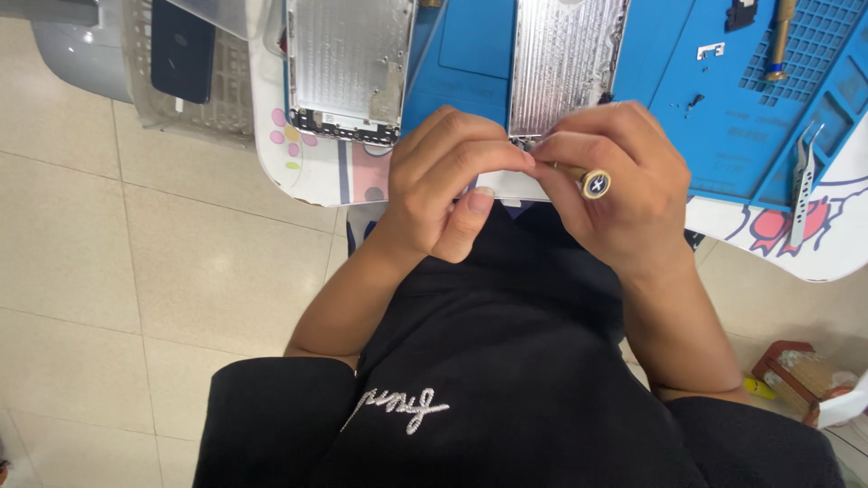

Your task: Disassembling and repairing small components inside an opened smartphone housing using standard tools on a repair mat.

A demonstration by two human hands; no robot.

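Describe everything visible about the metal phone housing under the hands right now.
The metal phone housing is a silver, ribbed-looking shell lying flat, inside face up, on the blue work mat. Its top runs out of frame. Its near end is hidden by the left hand and right hand, whose fingers meet there. The right hand grips a gold-capped screwdriver. Its tip is hidden.
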